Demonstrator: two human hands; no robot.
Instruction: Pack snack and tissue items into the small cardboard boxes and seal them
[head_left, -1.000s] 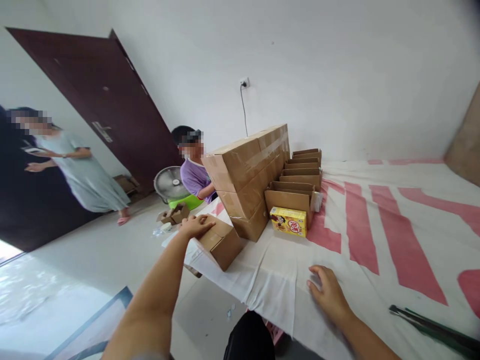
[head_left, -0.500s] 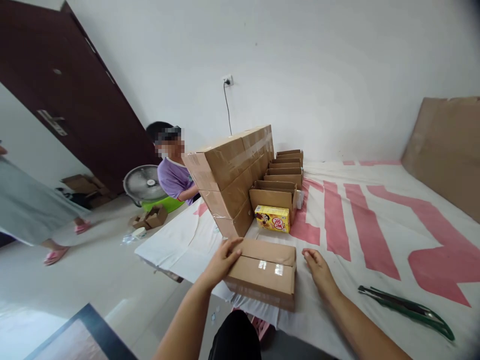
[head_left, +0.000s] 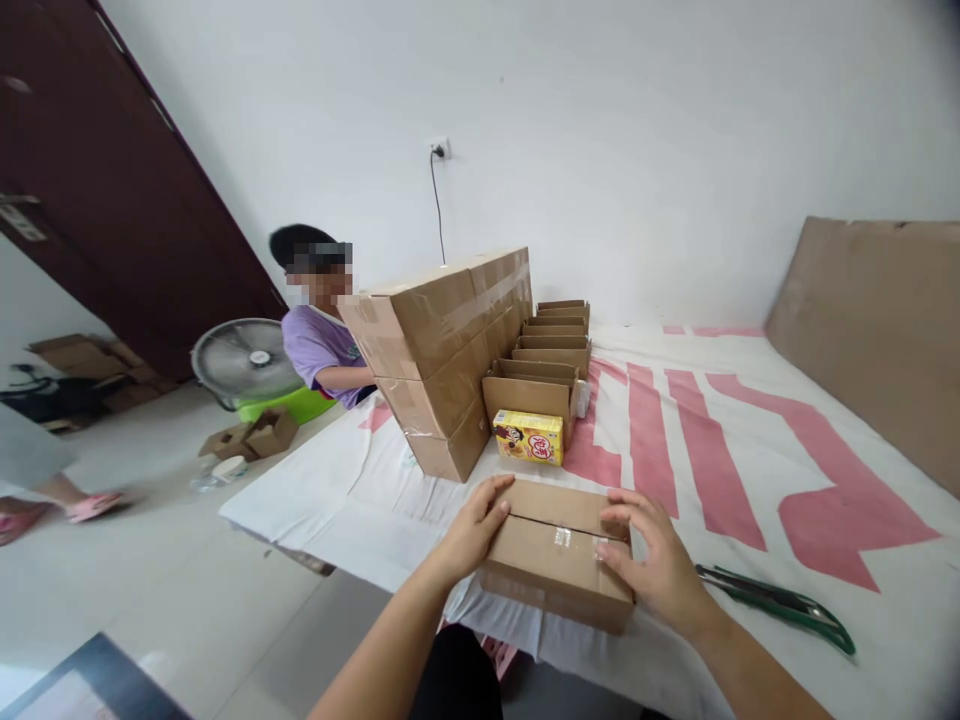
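Note:
A closed cardboard box (head_left: 555,560) lies near the table's front edge, with small pieces of clear tape across its top seam. My left hand (head_left: 480,525) holds its left end, thumb and fingers on the top. At the right end my right hand (head_left: 649,550) grips the box, its curved fingers over the top edge. Just beyond the box stands a yellow printed carton (head_left: 528,438), apart from both hands. To the right of my right hand lies a green-handled utility knife (head_left: 780,605).
Taped boxes (head_left: 450,340) are stacked behind on the left, beside a row of open cardboard boxes (head_left: 529,395). A person in purple (head_left: 322,345) is beyond the stack, near a fan (head_left: 244,360). A large cardboard sheet (head_left: 870,330) leans at the right.
My right hand has come onto the box's right end, and the box has shifted right on the table. My left hand stays on it. A walking person at the left has moved farther left in view.

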